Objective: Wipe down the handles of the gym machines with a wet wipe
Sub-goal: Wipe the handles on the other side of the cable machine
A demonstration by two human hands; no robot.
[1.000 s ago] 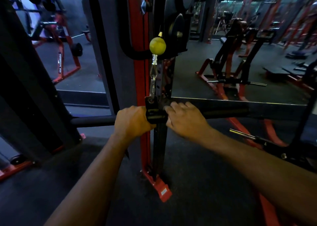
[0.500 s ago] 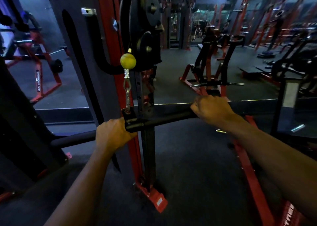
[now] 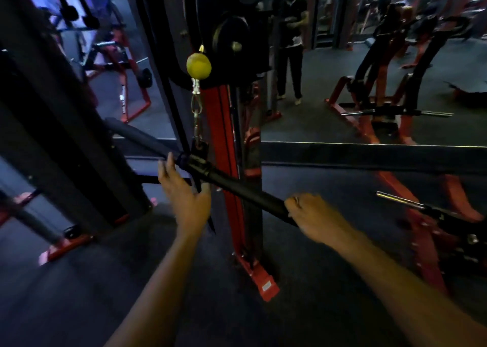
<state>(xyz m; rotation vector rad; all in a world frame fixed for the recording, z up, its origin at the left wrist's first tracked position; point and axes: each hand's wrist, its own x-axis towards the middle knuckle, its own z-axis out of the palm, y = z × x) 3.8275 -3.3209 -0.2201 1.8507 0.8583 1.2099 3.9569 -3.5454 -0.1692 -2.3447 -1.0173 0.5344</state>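
At the foot of a red cable machine (image 3: 224,135), our right hand (image 3: 313,215) is curled tight around the lower right end of the black bar handle (image 3: 237,188), which slants down from upper left to lower right beneath a yellow ball stopper (image 3: 199,65). Our left hand (image 3: 184,193) hovers open-fingered just beside the bar's centre clamp, gripping nothing. We cannot make out a wipe. Half a second ago the bar hung nearly level and our left hand gripped it.
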